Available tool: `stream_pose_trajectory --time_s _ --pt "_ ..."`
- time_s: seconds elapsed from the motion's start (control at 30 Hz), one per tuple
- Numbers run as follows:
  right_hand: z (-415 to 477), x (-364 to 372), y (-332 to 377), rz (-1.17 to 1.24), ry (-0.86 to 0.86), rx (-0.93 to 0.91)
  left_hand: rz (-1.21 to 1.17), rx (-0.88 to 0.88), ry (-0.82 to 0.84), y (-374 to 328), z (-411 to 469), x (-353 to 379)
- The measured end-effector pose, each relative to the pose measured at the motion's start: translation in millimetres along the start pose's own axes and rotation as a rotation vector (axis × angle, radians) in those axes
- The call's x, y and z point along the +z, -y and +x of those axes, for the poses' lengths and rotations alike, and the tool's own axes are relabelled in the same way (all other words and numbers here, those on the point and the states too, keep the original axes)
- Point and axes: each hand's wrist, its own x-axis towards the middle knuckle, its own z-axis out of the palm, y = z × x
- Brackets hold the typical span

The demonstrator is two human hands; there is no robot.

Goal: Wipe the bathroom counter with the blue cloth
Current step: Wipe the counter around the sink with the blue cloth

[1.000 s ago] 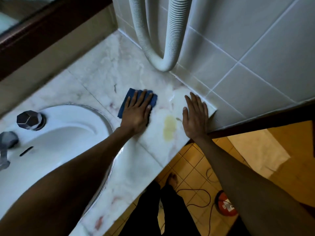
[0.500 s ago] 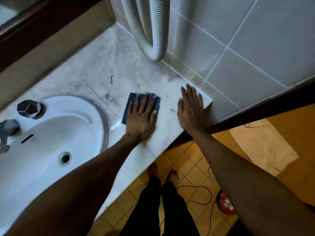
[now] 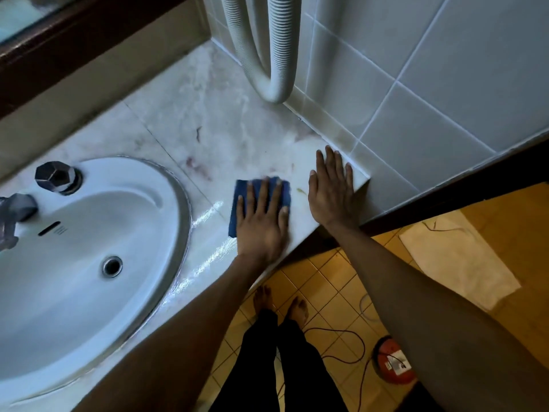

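The folded blue cloth (image 3: 239, 200) lies flat on the pale marble counter (image 3: 208, 129), close to its front edge. My left hand (image 3: 263, 224) presses down on the cloth with fingers spread, covering most of it. My right hand (image 3: 331, 193) rests flat on the bare counter at its right end, just right of the cloth, fingers apart and holding nothing. Wet streaks (image 3: 208, 215) shine on the marble to the left of the cloth. A small yellowish mark (image 3: 300, 190) shows between the two hands.
A white oval sink (image 3: 89, 248) with a drain and a dark tap knob (image 3: 56, 176) fills the left. A ribbed white hose (image 3: 274, 84) loops down the tiled wall at the back. Below are yellow floor tiles, my feet (image 3: 279, 301), a cable and a red round object (image 3: 392, 364).
My left hand has slid the cloth toward the counter's front edge, over the yellow stain, leaving only a small mark. My right hand stays flat at the right end.
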Motion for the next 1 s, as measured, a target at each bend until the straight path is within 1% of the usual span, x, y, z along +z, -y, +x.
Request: stream_pose_trajectory --time_s 0.07,0.1,0.13,0.17,0.23,0.3,0.33,0.37,0.4,0.47,0.53,0.57,0.6,0.63,0.7,0.77,0.83,0.87,0.9,1.0 --pt "0.2 -0.4 -0.7 -0.006 0.008 -0.005 0.112 0.282 0.071 28.8 -30.6 -5.2" --pt "0.6 -1.4 -0.9 -0.012 0.015 -0.007 0.137 0.372 0.098 50.2 -36.1 -13.9" --pt "0.2 -1.3 -0.8 -0.025 0.023 -0.012 0.157 0.402 0.106 71.8 -32.8 -20.1" --pt "-0.4 -1.7 -0.6 -0.039 0.026 -0.015 0.164 0.369 0.097 87.4 -23.0 -25.4" --pt "-0.8 -1.7 0.9 -0.039 0.039 -0.016 0.136 0.176 0.061 95.3 10.8 -29.6" --pt "-1.5 -2.4 2.4 -0.037 0.054 -0.009 0.053 -0.059 0.005 68.1 40.6 -22.8" --pt "-1.0 -2.4 2.7 -0.038 0.061 -0.010 0.024 -0.144 -0.015 48.4 49.5 -17.8" --pt "-0.4 -2.9 2.4 -0.036 0.071 -0.011 0.010 -0.170 -0.020 30.0 51.4 -13.0" --pt "-0.1 -3.7 1.8 -0.031 0.077 -0.011 0.022 -0.112 -0.012 16.1 45.8 -8.2" --pt "1.1 -4.4 0.5 -0.025 0.081 -0.017 0.072 0.147 0.051 10.6 19.4 -5.1" --pt "0.8 -3.8 0.8 -0.024 0.074 -0.019 0.110 0.355 0.108 34.0 -11.8 -13.1" --pt "0.3 -3.3 0.7 -0.026 0.064 -0.017 0.127 0.396 0.123 50.8 -23.6 -18.0" --pt "0.1 -2.7 1.0 -0.026 0.056 -0.012 0.135 0.393 0.122 68.8 -28.1 -24.0" --pt "-0.4 -2.3 1.0 -0.027 0.050 -0.009 0.138 0.347 0.111 84.8 -24.1 -28.0" --pt "-0.2 -1.3 1.6 -0.033 0.046 -0.010 0.107 0.166 0.079 97.0 6.0 -32.4" --pt "0.3 -0.9 2.6 -0.034 0.050 -0.010 0.043 -0.045 0.031 82.5 44.7 -30.1" --pt "2.7 -1.5 4.0 -0.029 0.058 -0.008 -0.001 -0.171 0.008 56.7 64.0 -22.8" --pt "4.3 -2.5 4.3 -0.016 0.066 -0.009 -0.007 -0.164 0.006 44.2 61.3 -18.5" --pt "6.2 -4.2 4.5 0.016 0.072 -0.019 0.006 -0.099 0.015 34.8 49.6 -13.9" --pt "17.0 -5.4 10.5 0.111 0.074 -0.129 0.045 0.169 0.071 37.4 4.7 -14.7"
